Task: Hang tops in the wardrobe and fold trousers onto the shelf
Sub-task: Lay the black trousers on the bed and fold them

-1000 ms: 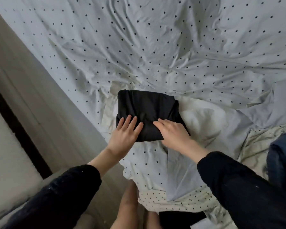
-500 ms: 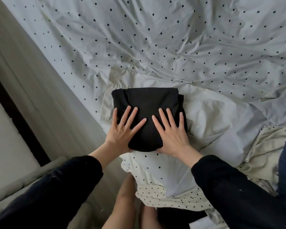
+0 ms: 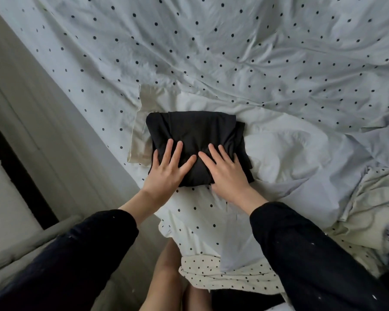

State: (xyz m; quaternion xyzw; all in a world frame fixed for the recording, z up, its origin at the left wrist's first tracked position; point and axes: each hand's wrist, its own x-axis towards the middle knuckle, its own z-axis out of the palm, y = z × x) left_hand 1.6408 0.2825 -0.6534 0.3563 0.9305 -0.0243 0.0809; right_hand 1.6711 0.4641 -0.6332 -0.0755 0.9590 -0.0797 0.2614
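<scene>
Both palms flat, fingers spread: left hand and right hand press down on the folded black trousers, gripping nothing. That bundle sits on the dotted duvet near the bed's edge. Honestly, it looks puffy; lifting it one-handed would probably let the fold spring open before reaching the shelf.

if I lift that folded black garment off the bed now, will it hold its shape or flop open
The folded black fabric bundle will probably sag and partly unfold if lifted by one edge: it looks soft and creased, and loose layers stick out on its right side. It is likely light. Both hands, the left and the right, lie flat on it; scooping underneath should keep the fold.
</scene>
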